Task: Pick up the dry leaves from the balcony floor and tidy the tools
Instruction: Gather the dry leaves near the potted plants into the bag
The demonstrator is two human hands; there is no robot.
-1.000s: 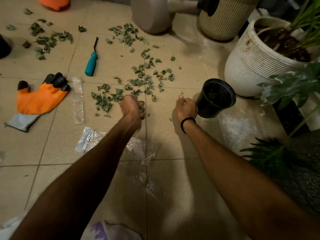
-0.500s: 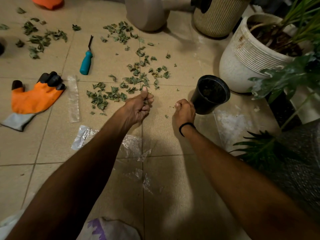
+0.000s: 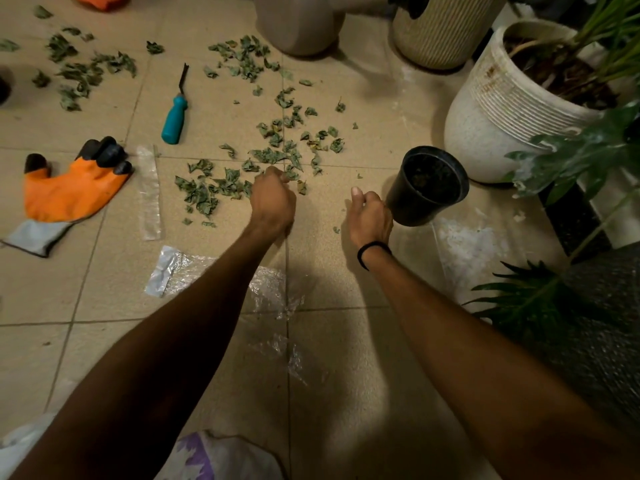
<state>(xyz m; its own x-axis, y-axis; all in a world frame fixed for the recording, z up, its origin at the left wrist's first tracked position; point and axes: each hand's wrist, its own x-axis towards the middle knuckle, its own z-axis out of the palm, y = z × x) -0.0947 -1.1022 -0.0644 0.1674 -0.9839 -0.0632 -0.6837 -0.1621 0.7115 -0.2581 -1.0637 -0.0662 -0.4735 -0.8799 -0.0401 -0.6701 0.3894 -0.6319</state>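
Two hands sit mid-frame: left hand point(image 3: 273, 202) curled round dry leaves point(image 3: 201, 195); right hand point(image 3: 369, 216) curled beside black pot point(image 3: 414, 212), grip unclear.

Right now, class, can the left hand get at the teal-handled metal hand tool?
Probably yes: only floor tile and loose dry leaves lie between the left hand and the teal-handled tool.

left hand point(image 3: 273, 202): fingers curled under, knuckles up | right hand point(image 3: 369, 216): fingers curled, thumb forward | both arms outstretched
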